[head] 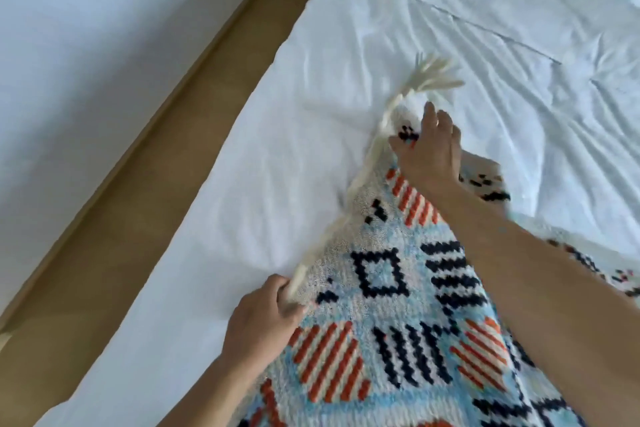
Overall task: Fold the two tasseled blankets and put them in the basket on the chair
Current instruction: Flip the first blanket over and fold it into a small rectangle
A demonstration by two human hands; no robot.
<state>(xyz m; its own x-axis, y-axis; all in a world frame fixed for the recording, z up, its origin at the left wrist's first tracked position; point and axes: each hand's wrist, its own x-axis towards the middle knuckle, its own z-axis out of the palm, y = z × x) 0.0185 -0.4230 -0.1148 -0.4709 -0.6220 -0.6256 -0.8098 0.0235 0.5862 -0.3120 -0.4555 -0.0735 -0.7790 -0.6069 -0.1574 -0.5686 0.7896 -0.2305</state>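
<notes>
Both hands stretch the patterned blanket [398,288] edge across the bed [242,184].
Left hand [263,315] pinches the near corner, right hand [429,146] grips the far one — we risk a crooked fold.

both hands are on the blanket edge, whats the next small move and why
Probably pull the fringed edge taut and flatten it. The left hand grips the near corner of the blue, orange and navy patterned woven blanket, the right hand holds the far end, and the cream tassels lie bunched on the white bedsheet.
</notes>
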